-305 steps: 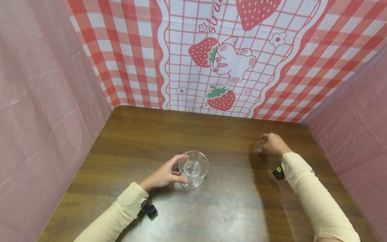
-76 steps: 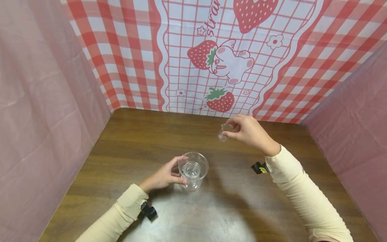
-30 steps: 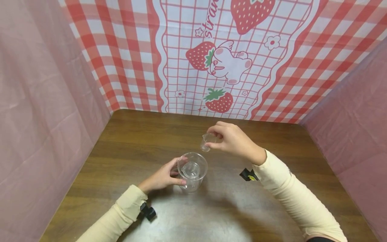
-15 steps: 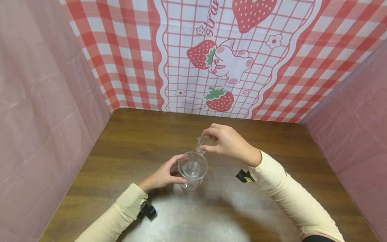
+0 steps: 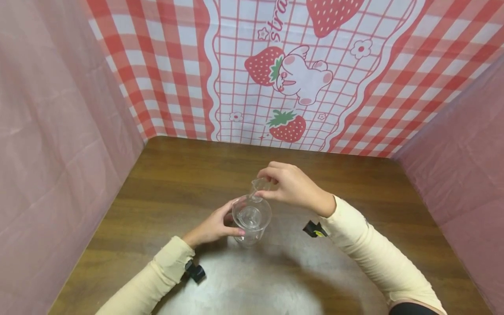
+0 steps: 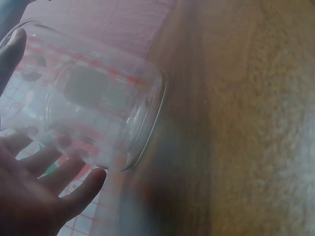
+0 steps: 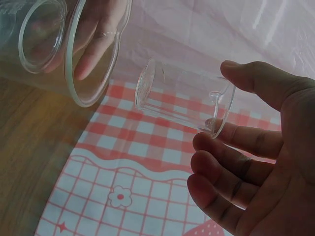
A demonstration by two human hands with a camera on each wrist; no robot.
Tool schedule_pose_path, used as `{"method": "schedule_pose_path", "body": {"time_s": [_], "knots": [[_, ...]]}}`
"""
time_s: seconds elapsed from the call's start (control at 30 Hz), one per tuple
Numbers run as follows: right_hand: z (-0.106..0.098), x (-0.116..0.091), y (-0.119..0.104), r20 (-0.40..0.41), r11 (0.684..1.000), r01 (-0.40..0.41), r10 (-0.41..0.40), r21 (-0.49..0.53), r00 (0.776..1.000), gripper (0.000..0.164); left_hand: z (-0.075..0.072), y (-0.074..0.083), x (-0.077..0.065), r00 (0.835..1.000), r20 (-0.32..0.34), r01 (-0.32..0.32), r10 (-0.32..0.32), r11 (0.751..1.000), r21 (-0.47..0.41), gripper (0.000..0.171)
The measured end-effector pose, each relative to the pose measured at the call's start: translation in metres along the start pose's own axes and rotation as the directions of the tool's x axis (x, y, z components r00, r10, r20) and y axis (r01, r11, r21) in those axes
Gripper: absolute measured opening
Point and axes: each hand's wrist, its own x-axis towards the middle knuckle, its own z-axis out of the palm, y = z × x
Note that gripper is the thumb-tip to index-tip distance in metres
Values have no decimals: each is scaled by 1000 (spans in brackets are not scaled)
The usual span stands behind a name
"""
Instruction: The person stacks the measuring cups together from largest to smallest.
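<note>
A large clear glass beaker (image 5: 253, 238) stands on the wooden table, my left hand (image 5: 212, 226) gripping its side with thumb and fingers. Inside it sits a smaller clear beaker (image 5: 250, 217), its round rim also showing in the right wrist view. My right hand (image 5: 294, 187) pinches a small clear beaker (image 7: 179, 101) near its rim, thumb on one side and fingers on the other. In the head view this small beaker's base overlaps the far rim of the large one. In the right wrist view its base faces the large beaker's mouth, with a gap between them.
The brown wooden table (image 5: 189, 175) ends at a red-and-white strawberry-print cloth (image 5: 291, 87) behind. Pink curtains hang at the left and right sides. Black wrist cameras stick out below both cuffs.
My right hand has carried the small beaker from the right side of the table leftward to the large beaker's far rim. My left hand has kept its grip on the large beaker.
</note>
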Motion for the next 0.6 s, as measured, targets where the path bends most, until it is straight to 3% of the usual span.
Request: {"method": "schedule_pose_path", "body": {"time_s": [0.23,0.6], "knots": [[5,2,-4,35,1000,-10,10,15,999,34,1,0,1,1000,-22,-7,8,1000,7,87],[14,2,-6,53,1000,-8,7,18,999,32,-1,1,1,1000,-2,13,-13,1000,6,90]]}}
